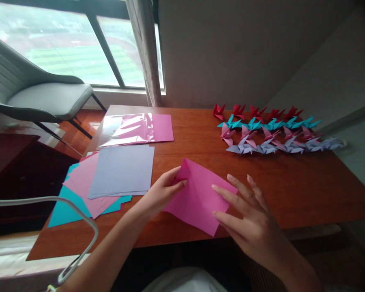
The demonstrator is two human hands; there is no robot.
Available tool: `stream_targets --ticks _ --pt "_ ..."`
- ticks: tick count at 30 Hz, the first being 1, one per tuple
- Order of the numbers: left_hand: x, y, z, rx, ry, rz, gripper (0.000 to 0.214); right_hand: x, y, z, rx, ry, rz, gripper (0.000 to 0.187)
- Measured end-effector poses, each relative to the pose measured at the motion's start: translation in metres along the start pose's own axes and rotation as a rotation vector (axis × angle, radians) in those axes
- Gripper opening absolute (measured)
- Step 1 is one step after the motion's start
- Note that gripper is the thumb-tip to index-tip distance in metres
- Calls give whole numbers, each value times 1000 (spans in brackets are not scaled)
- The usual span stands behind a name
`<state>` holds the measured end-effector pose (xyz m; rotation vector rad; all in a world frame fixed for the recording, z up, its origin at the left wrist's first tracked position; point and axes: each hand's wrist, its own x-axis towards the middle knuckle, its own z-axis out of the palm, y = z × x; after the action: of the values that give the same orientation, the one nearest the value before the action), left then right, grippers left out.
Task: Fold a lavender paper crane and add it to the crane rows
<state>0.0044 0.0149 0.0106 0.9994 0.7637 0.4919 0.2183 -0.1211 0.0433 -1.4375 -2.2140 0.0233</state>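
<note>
A magenta sheet of origami paper (200,194) is tilted up over the near edge of the table, with a faint crease across it. My left hand (167,188) pinches its left side, thumb on the front face. My right hand (249,215) is at the paper's right side with its fingers spread; the index and middle fingertips touch or nearly touch the sheet. Beyond, at the right, stand rows of folded paper cranes: red (239,111), turquoise (252,123), pink (246,136) and pale lavender (266,147).
Left on the wooden table (191,142) lie lavender sheets (123,170) over pink sheets (82,178) and turquoise sheets (68,207). Behind them is a clear plastic packet (127,127) with magenta paper. A white cable (91,227) loops near my left forearm. A chair (51,99) stands by the window.
</note>
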Motion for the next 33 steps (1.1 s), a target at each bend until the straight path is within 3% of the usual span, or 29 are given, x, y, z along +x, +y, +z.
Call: stream_targets --ticks 6,10,21,28,33 --pt "-3 -5 -9 -33 9 -63 58 -1 4 -4 23 85 15 13" --pt "-5 -5 -10 30 -38 -67 52 0 7 -2 59 85 56 12" --pt "-8 9 3 126 -113 43 40 24 10 27 181 111 355 11" --pt "-4 4 0 315 -77 114 32 38 5 27 292 24 347 16" --pt "-4 6 0 316 -41 110 32 39 5 23 301 -60 377 16"
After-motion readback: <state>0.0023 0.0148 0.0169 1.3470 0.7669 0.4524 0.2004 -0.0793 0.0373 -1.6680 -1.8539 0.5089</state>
